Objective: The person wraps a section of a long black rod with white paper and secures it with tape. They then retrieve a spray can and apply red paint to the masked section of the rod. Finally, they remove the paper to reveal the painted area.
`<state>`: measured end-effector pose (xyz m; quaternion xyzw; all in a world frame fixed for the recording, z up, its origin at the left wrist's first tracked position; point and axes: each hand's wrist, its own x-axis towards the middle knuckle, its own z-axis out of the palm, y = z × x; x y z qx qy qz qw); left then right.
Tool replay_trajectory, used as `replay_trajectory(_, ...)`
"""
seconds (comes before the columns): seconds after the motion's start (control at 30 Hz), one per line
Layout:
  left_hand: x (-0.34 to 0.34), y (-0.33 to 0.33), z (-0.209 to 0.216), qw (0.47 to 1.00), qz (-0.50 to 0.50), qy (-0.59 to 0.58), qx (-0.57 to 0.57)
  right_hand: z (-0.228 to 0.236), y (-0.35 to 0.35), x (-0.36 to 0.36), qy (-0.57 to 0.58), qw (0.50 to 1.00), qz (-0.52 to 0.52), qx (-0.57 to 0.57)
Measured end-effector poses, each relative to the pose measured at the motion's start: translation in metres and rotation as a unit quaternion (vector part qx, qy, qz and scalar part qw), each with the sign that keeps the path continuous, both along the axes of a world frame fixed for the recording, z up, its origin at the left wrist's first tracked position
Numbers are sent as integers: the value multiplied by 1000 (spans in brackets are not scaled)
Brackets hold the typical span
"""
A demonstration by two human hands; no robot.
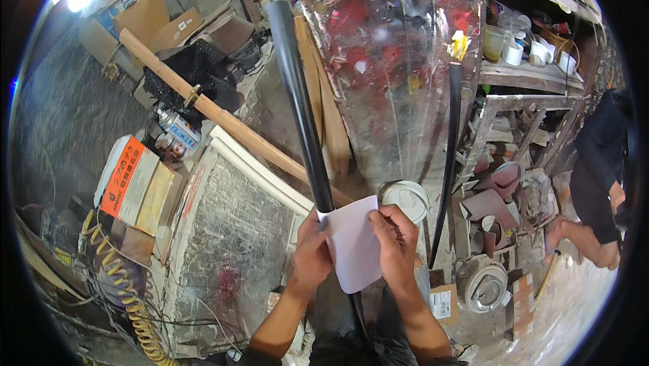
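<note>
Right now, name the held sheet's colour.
The sheet is pale lilac-white, clearest in the head view.

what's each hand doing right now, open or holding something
Left hand: closed at the left edge of the white sheet; whether it also grips the black pole can't be told.
Right hand: closed, pinching the sheet's right edge.

On my feed: black pole (301, 95), long, glossy, straight-looking, with a thinner grey length at its far end. Slanted, far end left, near end slightly right. Pale white sheet (355, 248), blank on the face I see, roughly rectangular, lies across the pole's near part, covering a stretch; pole reappears past its near edge. Can't tell if sheet wraps underneath.
</note>
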<state>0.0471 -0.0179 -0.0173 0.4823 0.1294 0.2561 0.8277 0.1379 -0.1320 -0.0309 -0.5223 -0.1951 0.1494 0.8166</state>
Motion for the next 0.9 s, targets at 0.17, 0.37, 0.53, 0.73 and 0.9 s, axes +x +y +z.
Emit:
replay_trajectory(0.17, 7, -5, -15, 998, 29, 31, 51, 2, 3, -5, -3, 1000, 9, -20)
replay_trajectory(0.37, 0, -5, -18, 999, -33, -12, 19, 5, 4, -11, -81, 995, -7, -65)
replay_trajectory(0.53, -16, -9, 3, 994, -17, 58, 86, 6, 6, -15, -66, 997, 5, -46)
replay_trajectory(0.73, -23, -12, 22, 970, 29, 121, 210, 4, 8, -20, -18, 1000, 0, -2)
replay_trajectory(0.9, -27, -5, 30, 979, -15, 69, 191, 16, -1, -28, -23, 1000, -13, 9)
